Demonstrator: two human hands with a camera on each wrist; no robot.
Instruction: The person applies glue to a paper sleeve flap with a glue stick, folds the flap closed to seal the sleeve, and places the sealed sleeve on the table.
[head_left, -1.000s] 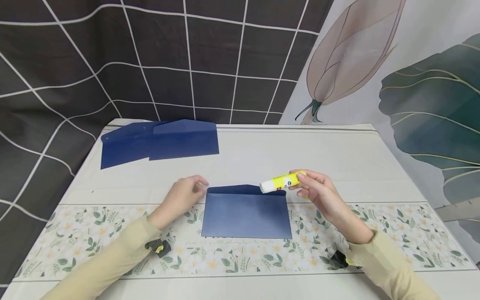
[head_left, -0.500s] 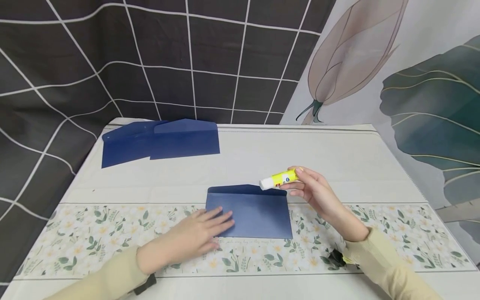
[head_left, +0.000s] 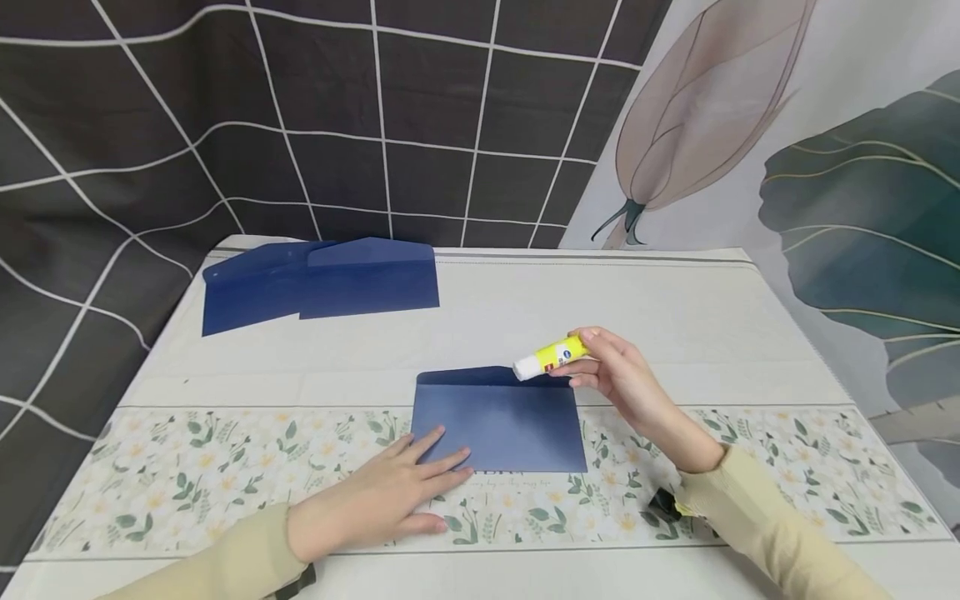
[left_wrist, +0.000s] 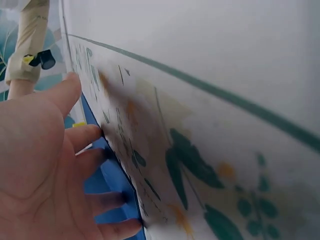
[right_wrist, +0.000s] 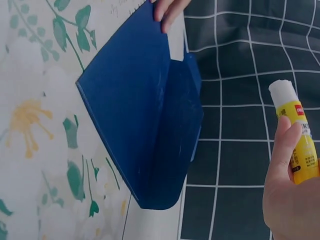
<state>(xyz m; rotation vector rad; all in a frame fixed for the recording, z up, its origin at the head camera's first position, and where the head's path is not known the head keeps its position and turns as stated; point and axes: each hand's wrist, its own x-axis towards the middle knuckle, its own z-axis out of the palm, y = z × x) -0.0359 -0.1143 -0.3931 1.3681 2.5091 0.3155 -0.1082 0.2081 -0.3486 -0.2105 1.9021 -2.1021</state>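
Observation:
A blue envelope (head_left: 502, 425) lies on the table with its darker flap (head_left: 465, 377) opened toward the back. My left hand (head_left: 393, 492) rests with fingers spread and fairly straight over the envelope's lower left corner; in the left wrist view its fingertips (left_wrist: 117, 227) are at the envelope's edge. My right hand (head_left: 626, 379) holds a yellow glue stick (head_left: 558, 355) above the flap's right part, white end pointing left and slightly down. The right wrist view shows the glue stick (right_wrist: 295, 130) gripped between thumb and fingers, clear of the envelope (right_wrist: 130, 100).
Two more dark blue envelopes (head_left: 367, 283) overlap at the back left of the table. A floral-banded cloth (head_left: 225, 467) covers the table. A dark gridded curtain (head_left: 315, 100) hangs behind, with a leaf-patterned curtain (head_left: 705, 192) at the right.
My left hand has moved from beside the envelope's upper left corner down onto its lower left, fingers spreading. My right hand has shifted slightly left with the glue stick.

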